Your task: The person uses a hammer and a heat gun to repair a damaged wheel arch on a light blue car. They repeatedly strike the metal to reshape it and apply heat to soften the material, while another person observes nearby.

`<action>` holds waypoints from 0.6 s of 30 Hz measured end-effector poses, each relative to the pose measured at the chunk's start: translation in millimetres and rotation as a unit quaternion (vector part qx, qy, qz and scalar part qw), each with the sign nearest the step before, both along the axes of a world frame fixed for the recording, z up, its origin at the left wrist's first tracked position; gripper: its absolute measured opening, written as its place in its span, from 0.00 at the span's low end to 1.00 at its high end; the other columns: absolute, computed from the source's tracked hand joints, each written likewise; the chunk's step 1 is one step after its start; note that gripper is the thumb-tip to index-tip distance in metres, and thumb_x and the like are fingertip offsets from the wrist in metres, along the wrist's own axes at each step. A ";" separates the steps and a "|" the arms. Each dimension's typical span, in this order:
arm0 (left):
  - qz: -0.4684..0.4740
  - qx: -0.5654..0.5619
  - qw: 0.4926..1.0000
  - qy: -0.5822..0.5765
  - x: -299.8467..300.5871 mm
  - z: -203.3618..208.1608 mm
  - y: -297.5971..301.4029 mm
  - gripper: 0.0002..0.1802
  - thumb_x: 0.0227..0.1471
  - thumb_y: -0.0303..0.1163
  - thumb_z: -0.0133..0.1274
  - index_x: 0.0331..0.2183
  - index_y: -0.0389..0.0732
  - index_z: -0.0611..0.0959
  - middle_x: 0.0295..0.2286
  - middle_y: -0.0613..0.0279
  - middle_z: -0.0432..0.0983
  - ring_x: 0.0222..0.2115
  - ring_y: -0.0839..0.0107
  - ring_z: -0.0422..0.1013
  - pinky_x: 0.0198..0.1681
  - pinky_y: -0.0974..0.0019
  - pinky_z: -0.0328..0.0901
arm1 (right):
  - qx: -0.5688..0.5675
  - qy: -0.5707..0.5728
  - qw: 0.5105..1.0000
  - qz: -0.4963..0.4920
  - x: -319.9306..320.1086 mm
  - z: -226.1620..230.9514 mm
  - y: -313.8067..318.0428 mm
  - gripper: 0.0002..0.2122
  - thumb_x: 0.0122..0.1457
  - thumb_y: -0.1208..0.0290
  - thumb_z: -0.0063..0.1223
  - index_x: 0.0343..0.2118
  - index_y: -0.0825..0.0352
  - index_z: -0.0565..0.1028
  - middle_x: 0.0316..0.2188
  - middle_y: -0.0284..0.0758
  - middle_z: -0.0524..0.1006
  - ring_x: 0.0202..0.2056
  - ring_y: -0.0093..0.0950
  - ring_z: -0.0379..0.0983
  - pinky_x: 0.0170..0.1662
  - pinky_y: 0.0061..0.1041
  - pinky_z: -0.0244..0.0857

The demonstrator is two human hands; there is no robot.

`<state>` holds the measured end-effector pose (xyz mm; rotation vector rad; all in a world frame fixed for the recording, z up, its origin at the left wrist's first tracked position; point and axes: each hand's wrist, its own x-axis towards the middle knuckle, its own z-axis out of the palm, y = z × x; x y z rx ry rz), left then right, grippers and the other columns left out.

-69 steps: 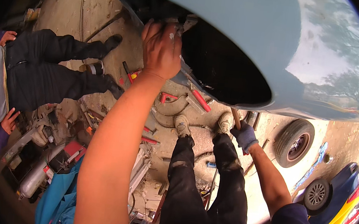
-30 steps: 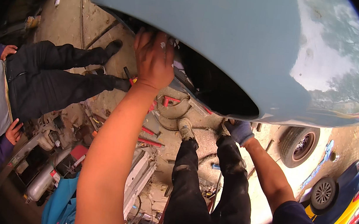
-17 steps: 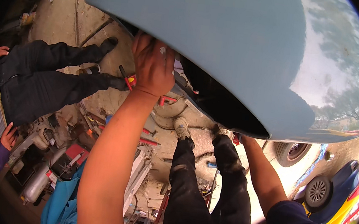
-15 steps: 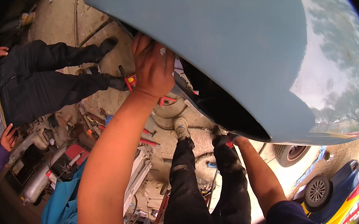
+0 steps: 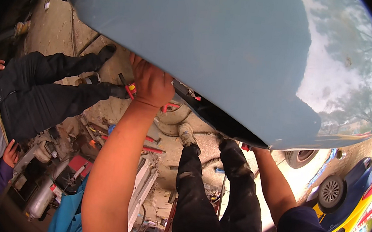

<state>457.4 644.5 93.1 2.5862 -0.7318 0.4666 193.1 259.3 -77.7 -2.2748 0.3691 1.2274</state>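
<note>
A large blue-grey car panel [image 5: 194, 40] with a glossy surface fills the upper part of the head view. My left hand [image 5: 154, 87] is at its lower edge, the fingers bent up and partly hidden behind that edge, gripping it. Farther right, my right forearm [image 5: 274, 179] reaches up to the panel's right lower corner. The right hand itself is mostly hidden there, with a small red thing [image 5: 245, 146] beside it that I cannot make out. Between the hands, a dark gap [image 5: 222, 120] runs under the panel's edge, with a narrow strip of parts along it.
At left stands another person in dark trousers [image 5: 47, 97]. Below them lie car parts, a silver cylinder [image 5: 42, 198] and a teal cloth [image 5: 67, 214]. Red-handled tools [image 5: 153, 149] and hoses are on the floor by my shoes [image 5: 187, 134]. A blue-and-yellow car [image 5: 354, 201] is at right.
The panel's edge has come lower and toward me, and the dark gap looks narrower. My left hand has moved down slightly with it. More of the right hand is now covered by the panel.
</note>
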 end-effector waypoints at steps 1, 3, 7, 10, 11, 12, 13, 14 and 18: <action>-0.002 0.005 1.000 0.001 -0.3 -1.0 0.6 0.19 0.49 0.32 0.55 0.43 0.36 0.86 0.47 0.43 0.81 0.52 0.41 0.71 0.64 0.39 0.55 | -0.001 0.002 1.000 -0.004 -0.1 0.0 3.5 0.20 0.69 0.52 0.52 0.56 0.60 0.78 0.58 0.42 0.77 0.62 0.43 0.69 0.67 0.44 0.58; -0.007 -0.006 1.000 -0.005 -0.7 -3.8 1.5 0.19 0.49 0.33 0.55 0.43 0.37 0.86 0.47 0.44 0.81 0.52 0.41 0.71 0.64 0.38 0.55 | 0.007 0.005 1.000 -0.007 1.7 1.2 13.1 0.20 0.69 0.52 0.53 0.54 0.60 0.79 0.57 0.42 0.77 0.62 0.43 0.70 0.67 0.44 0.59; -0.004 -0.031 0.999 -0.012 -3.0 -9.1 2.0 0.18 0.50 0.32 0.55 0.43 0.38 0.86 0.49 0.43 0.80 0.53 0.40 0.70 0.64 0.37 0.55 | 0.047 -0.005 0.999 -0.003 4.4 9.4 45.3 0.19 0.68 0.52 0.54 0.52 0.61 0.80 0.55 0.42 0.79 0.60 0.43 0.71 0.65 0.44 0.60; 0.007 -0.008 1.000 0.003 -6.2 -10.3 5.2 0.18 0.51 0.31 0.55 0.45 0.37 0.86 0.49 0.43 0.79 0.54 0.39 0.69 0.64 0.37 0.54 | 0.102 -0.024 0.994 0.009 1.0 20.3 80.5 0.19 0.68 0.51 0.55 0.50 0.61 0.81 0.54 0.42 0.80 0.59 0.42 0.72 0.64 0.44 0.61; 0.012 0.002 1.000 0.010 -7.1 -10.5 7.0 0.18 0.52 0.31 0.54 0.45 0.37 0.86 0.50 0.43 0.79 0.54 0.39 0.69 0.65 0.37 0.54 | 0.123 -0.031 0.992 0.014 -0.7 24.1 92.0 0.19 0.68 0.51 0.56 0.50 0.61 0.81 0.53 0.42 0.80 0.59 0.42 0.72 0.64 0.44 0.62; 0.017 0.012 1.000 0.015 -8.0 -11.4 8.7 0.18 0.53 0.31 0.54 0.45 0.37 0.86 0.50 0.42 0.79 0.55 0.39 0.68 0.65 0.37 0.54 | 0.144 -0.011 0.989 -0.020 -1.6 26.9 101.9 0.19 0.67 0.51 0.56 0.49 0.61 0.81 0.53 0.42 0.80 0.58 0.42 0.73 0.64 0.44 0.62; 0.022 0.022 0.999 0.021 -8.4 -12.4 10.5 0.18 0.53 0.31 0.54 0.46 0.37 0.85 0.50 0.42 0.79 0.55 0.39 0.68 0.65 0.37 0.53 | 0.160 -0.044 0.986 0.015 -1.8 28.7 111.2 0.18 0.67 0.51 0.56 0.49 0.61 0.82 0.52 0.42 0.81 0.58 0.42 0.73 0.63 0.44 0.63; 0.028 0.033 0.999 0.029 -8.6 -13.8 12.0 0.18 0.54 0.30 0.54 0.46 0.37 0.85 0.50 0.42 0.79 0.55 0.38 0.67 0.65 0.37 0.53 | 0.169 -0.058 0.984 0.021 -1.9 30.1 118.0 0.18 0.67 0.51 0.57 0.48 0.61 0.82 0.52 0.42 0.81 0.58 0.42 0.74 0.63 0.44 0.63; 0.038 0.052 0.997 0.042 -6.3 -16.5 12.6 0.18 0.56 0.29 0.53 0.48 0.36 0.85 0.51 0.41 0.78 0.57 0.37 0.66 0.66 0.36 0.52 | 0.192 -0.004 0.973 -0.132 4.1 31.6 137.5 0.19 0.60 0.58 0.64 0.45 0.69 0.76 0.35 0.50 0.81 0.43 0.50 0.79 0.49 0.46 0.71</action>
